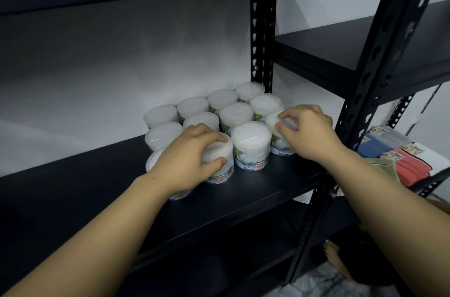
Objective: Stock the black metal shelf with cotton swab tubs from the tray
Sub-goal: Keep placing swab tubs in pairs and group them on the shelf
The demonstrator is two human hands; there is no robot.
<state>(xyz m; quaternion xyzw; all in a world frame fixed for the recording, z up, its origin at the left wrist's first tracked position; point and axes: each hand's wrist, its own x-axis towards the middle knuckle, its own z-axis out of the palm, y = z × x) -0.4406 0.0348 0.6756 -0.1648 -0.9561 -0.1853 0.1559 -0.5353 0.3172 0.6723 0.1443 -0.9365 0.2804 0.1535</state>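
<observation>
Left hand (pixel 188 154): curled over the lid of a front-row cotton swab tub (pixel 219 162), thumb on its near side, gripping it where it stands.
Right hand (pixel 306 131): fingertips pinching the lid rim of the right-end tub (pixel 280 141), which stands on the shelf.
Black metal shelf (pixel 243 189): carries all the tubs, upright, packed touching.
Count: twelve tubs visible. Front row four, one largely hidden under the left wrist; middle row four; back row four, against the white wall.
Upright post (pixel 263 36): one, just behind the back row's right end.
Packets (pixel 399 158): blue and red, lower right beyond the frame; count unclear.
</observation>
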